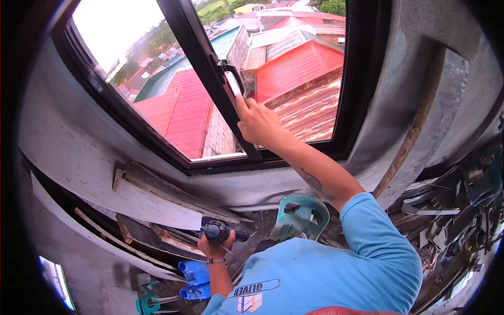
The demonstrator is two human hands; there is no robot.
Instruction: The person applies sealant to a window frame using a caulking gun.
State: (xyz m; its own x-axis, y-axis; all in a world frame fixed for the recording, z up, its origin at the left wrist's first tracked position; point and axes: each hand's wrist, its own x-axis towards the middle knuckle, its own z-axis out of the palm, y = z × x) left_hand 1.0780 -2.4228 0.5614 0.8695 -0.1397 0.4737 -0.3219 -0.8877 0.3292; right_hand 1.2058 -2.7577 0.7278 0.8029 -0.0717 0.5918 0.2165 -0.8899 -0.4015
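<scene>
My right hand (258, 122) reaches up and grips the black bar of the window frame (199, 58), just below its black handle (232, 73). My left hand (212, 247) is held low in front of my blue shirt. It is closed around a dark blue hand tool (223, 232) with a black tip that points right. The window sash stands at an angle, and red and rusty metal roofs show through the glass.
Under the window runs a grey concrete wall (79, 142), with loose wooden boards (157, 205) stacked against it. A teal plastic chair back (302, 215) stands below my right arm. Blue pipe fittings (194, 273) lie lower left. Scrap metal and debris (451, 220) pile up on the right.
</scene>
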